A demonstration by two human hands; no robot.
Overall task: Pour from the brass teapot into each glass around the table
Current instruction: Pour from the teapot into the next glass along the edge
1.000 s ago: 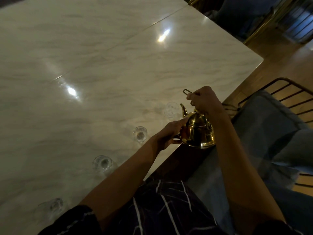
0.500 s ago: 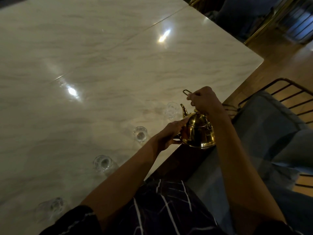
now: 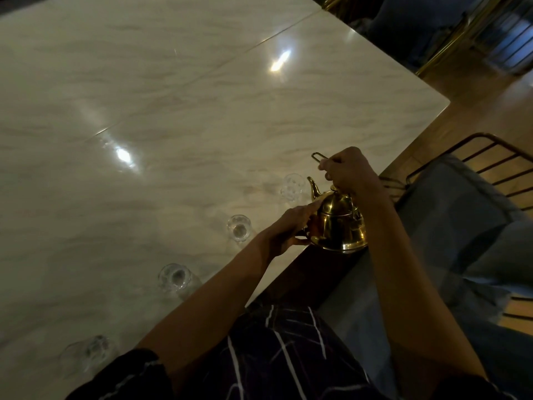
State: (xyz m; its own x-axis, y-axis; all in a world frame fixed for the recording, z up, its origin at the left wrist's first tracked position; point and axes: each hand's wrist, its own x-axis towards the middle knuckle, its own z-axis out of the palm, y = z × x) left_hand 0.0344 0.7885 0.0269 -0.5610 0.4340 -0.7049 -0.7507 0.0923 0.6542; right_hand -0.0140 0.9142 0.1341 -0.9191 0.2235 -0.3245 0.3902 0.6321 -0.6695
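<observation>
Nothing had visibly moved since the earlier frames. The right hand (image 3: 347, 168) gripped the handle of the brass teapot (image 3: 337, 223), held at the worktop (image 3: 202, 111) edge; the left hand (image 3: 288, 226) steadied its side, fingers extended. Spout toward the farthest glass (image 3: 292, 186), no stream was visible. Glass contents were unreadable, so three nearer glasses (image 3: 238, 228) (image 3: 174, 278) (image 3: 92, 350) probably remained.
</observation>
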